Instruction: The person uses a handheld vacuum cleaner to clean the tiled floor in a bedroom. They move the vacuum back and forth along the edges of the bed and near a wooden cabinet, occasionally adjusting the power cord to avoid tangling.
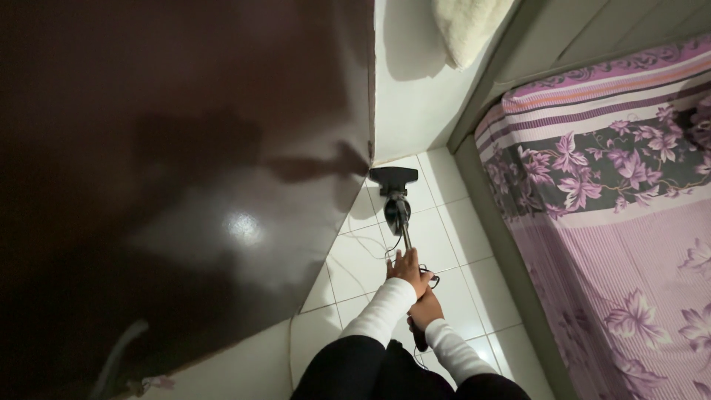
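- Head view: both hands clasp the vacuum cleaner (398, 211) wand; the left hand (406, 268) grips higher, the right hand (425, 309) lower, each grip closed around it.
- The nozzle (393, 178) sits on the white tiled floor (452, 244), in the corner by the dark wardrobe (185, 185).
- The tiles beside the bed (622, 222) look clean; I judge the corner is in progress.

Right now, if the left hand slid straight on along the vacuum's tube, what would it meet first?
The left hand points down the tube toward the vacuum's black body, which it would likely meet first; the floor head and white wall lie beyond.
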